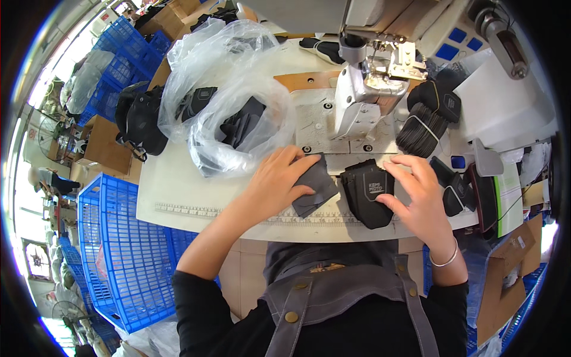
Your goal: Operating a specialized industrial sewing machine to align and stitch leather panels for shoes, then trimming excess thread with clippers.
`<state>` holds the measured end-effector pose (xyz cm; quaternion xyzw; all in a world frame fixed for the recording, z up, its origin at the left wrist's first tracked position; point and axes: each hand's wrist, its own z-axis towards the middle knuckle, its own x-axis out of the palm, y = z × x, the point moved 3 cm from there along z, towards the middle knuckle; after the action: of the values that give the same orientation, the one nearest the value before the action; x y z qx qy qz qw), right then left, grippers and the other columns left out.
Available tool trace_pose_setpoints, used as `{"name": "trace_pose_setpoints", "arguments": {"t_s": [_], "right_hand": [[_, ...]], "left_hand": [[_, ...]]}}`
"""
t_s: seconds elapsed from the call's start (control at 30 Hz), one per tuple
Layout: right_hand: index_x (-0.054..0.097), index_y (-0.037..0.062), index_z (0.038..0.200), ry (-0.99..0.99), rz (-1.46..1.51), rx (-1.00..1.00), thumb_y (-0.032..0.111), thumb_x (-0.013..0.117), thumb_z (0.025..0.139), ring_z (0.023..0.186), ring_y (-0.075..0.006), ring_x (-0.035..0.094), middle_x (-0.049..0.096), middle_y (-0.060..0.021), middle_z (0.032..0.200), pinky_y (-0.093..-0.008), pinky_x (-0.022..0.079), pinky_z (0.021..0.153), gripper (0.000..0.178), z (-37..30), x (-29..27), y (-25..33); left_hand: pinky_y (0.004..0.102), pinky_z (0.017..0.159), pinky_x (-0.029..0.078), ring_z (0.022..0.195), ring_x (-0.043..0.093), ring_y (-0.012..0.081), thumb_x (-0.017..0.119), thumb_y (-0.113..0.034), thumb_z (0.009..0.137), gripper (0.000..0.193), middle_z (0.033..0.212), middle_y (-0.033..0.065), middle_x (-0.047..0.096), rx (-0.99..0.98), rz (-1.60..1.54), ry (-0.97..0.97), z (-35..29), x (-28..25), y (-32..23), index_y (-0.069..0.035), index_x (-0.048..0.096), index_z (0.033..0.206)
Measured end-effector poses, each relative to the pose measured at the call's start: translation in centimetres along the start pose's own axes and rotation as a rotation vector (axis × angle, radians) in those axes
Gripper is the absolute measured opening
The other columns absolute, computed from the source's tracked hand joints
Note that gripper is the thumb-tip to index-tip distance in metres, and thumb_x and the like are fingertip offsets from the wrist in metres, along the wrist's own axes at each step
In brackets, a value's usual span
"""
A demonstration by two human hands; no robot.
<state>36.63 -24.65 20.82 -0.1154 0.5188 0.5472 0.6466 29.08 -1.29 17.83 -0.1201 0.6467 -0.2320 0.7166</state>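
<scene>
My left hand (275, 183) has its thumb and fingers closed on a few dark grey fabric pieces (317, 185) at the table's front edge. Just to the right lies a stack of black fabric pieces (367, 193) with light printing and a curved pale stitch line on top. My right hand (418, 199) is at that stack's right side, thumb and forefinger spread and their tips against its edge. The other fingers of this hand are partly hidden. Beyond the stack stands the sewing machine's metal arm and presser area (372, 89).
Clear plastic bags (238, 160) with black pieces cover the table's left. Tied black bundles (423, 130) lie right of the machine, near a dark case (480, 196). A measuring tape (238, 214) runs along the front edge. A blue crate (128, 250) stands left; a cardboard box (505, 279) right.
</scene>
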Motion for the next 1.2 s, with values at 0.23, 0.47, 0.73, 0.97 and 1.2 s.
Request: {"name": "trace_pose_setpoints", "arguments": {"t_s": [0.23,0.47,0.73,0.97,1.2], "right_hand": [[0.056,0.0026,0.092,-0.059,0.178,0.130,0.005,0.070,0.067,0.077,-0.0273,0.052,0.056,-0.0101,0.083,-0.0350,0.040,0.067,0.029,-0.7,1.0,0.4],[0.055,-0.0016,0.087,-0.276,0.442,0.316,0.004,0.060,0.081,0.062,-0.0096,0.050,0.056,-0.0069,0.070,-0.0224,0.041,0.059,0.009,-1.6,1.1,-1.3],[0.051,-0.0018,0.111,-0.261,0.632,0.447,0.009,0.050,0.090,0.064,-0.0037,0.045,0.055,-0.0003,0.076,-0.0178,0.037,0.059,0.024,-1.8,-0.9,-1.8],[0.061,0.0017,0.094,-0.045,0.668,0.084,0.003,0.065,0.078,0.063,-0.0101,0.056,0.059,-0.0040,0.074,-0.0231,0.044,0.056,0.017,1.7,-0.8,2.0],[0.058,0.0023,0.099,-0.261,0.585,0.165,0.000,0.068,0.073,0.065,-0.0137,0.059,0.059,-0.0064,0.077,-0.0231,0.047,0.055,0.028,1.5,0.7,2.3]], "left_hand": [[0.0373,0.086,0.037,0.101,0.048,0.0270,0.071,-0.015,0.065,0.046,0.107,0.0074,0.050,0.266,0.057,0.053,1.3,-0.6,-0.6,-0.014,0.058,0.109],[0.0371,0.085,0.039,0.101,0.050,0.0272,0.072,-0.012,0.062,0.029,0.109,0.0082,0.054,0.475,0.054,0.155,2.1,0.1,-0.2,-0.011,0.062,0.090],[0.0302,0.078,0.045,0.090,0.059,0.0188,0.069,-0.004,0.071,0.016,0.095,0.0086,0.062,0.227,-0.315,-0.021,2.1,-2.3,-0.6,-0.002,0.057,0.081],[0.0188,0.068,0.045,0.077,0.056,0.0043,0.053,-0.005,0.088,0.015,0.085,0.0026,0.064,-0.122,-0.889,0.044,3.9,-3.5,-4.3,0.003,0.059,0.099],[0.0187,0.063,0.044,0.070,0.052,0.0025,0.055,-0.010,0.088,0.017,0.078,-0.0013,0.061,-0.049,-0.966,0.131,4.3,-3.6,-6.2,0.003,0.060,0.098]]}}
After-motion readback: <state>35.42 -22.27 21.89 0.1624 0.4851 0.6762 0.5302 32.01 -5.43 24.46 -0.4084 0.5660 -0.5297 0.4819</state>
